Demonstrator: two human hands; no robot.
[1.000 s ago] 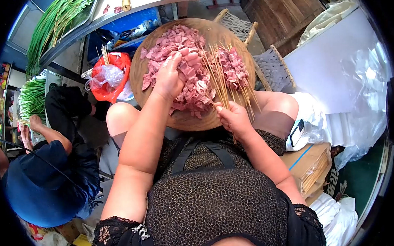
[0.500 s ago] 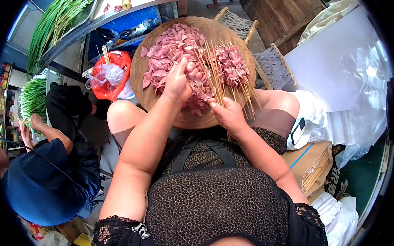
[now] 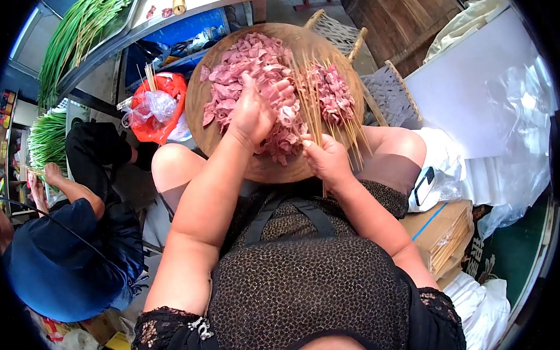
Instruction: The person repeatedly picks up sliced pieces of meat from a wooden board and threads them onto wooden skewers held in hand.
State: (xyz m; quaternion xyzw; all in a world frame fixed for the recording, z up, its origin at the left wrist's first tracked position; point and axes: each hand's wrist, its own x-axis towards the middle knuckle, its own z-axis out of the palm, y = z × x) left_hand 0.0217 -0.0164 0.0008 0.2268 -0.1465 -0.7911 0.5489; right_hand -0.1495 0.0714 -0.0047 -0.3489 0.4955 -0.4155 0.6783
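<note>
Head view, looking down past a dark patterned dress. Pinching thin wooden skewers between thumb and fingers of the right hand, at the near edge of a round wooden board; impossible to tell how many within the grip. Holding the left hand loose and unclosed, fingers spread, right over a heap of raw meat pieces; unclear whether touching. Piled across the board's left and middle, with skewers along the heap's right flank. Farther right on the same board, threaded meat, bare stick ends jutting over the near right rim. Off to the left, beside green stalks, a co-worker in dark blue. Just past the board's left edge, a red bag. Farther off, a long bunch of green stems at upper left, a woven seat beyond the board's right side, and a brown wooden panel behind.
</note>
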